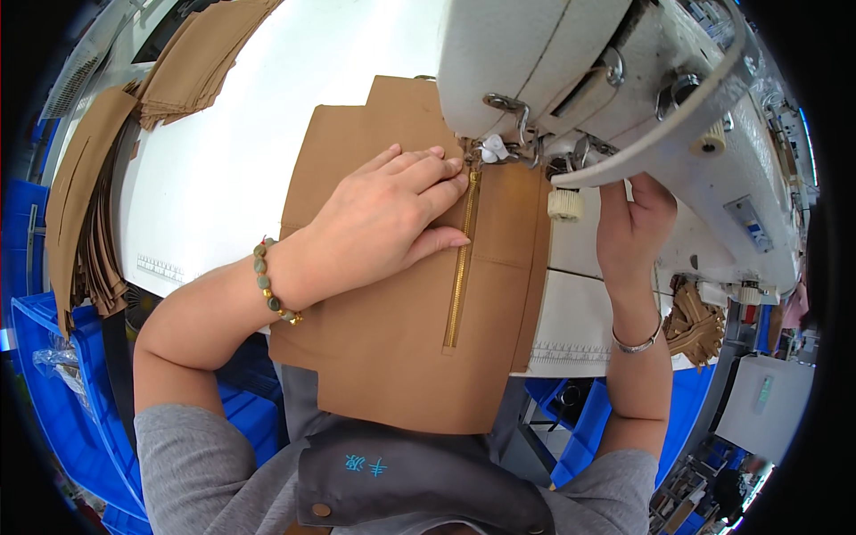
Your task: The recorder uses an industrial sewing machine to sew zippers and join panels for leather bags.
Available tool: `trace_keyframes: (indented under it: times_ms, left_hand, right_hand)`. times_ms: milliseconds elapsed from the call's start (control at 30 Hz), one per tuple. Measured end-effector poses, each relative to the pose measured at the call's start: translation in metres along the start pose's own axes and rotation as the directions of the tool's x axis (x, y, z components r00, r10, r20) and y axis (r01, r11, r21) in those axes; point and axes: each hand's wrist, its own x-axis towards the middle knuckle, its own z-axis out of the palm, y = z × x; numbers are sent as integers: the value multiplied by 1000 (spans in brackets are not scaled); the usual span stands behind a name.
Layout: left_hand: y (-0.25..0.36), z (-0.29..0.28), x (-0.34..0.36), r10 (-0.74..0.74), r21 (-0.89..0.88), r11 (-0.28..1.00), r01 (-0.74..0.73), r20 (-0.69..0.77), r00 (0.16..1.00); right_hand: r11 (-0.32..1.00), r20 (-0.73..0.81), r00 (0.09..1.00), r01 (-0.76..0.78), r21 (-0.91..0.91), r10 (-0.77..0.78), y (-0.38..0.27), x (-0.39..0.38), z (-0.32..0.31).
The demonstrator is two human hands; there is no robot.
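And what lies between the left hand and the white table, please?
In the head view, the brown piece lies between the left hand and the white table.

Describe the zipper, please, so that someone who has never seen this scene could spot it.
Find the white sewing machine, then the brown panel reaching under it. The zipper runs along that panel by the left hand, its gold teeth distinct from the plain brown around it.

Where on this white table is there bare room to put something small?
The white table is bare between the brown stacks at left and the large panel. It is crowded around the sewing machine, with left hand and right hand close.
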Motion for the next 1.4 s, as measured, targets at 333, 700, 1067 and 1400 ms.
trace_keyframes:
  times_ms: [333,700,1067,1400]
  left_hand:
    - [4,-2,-3,-12,19,1000,11,34,999]
    - [4,-1,-4,-32,16,999,31,57,998]
    - [4,-1,-5,-23,67,998,19,61,998]
    - [6,-1,-4,-35,75,997,30,67,997]
  right_hand:
    - [996,-14,1000,-20,93,22,-1,1,3]
    - [919,511,829,356,-169,-227,-15,-32,26]
    - [865,535,823,399,-303,-193,-19,-39,32]
    - [821,509,836,431,-375,-207,-25,-41,31]
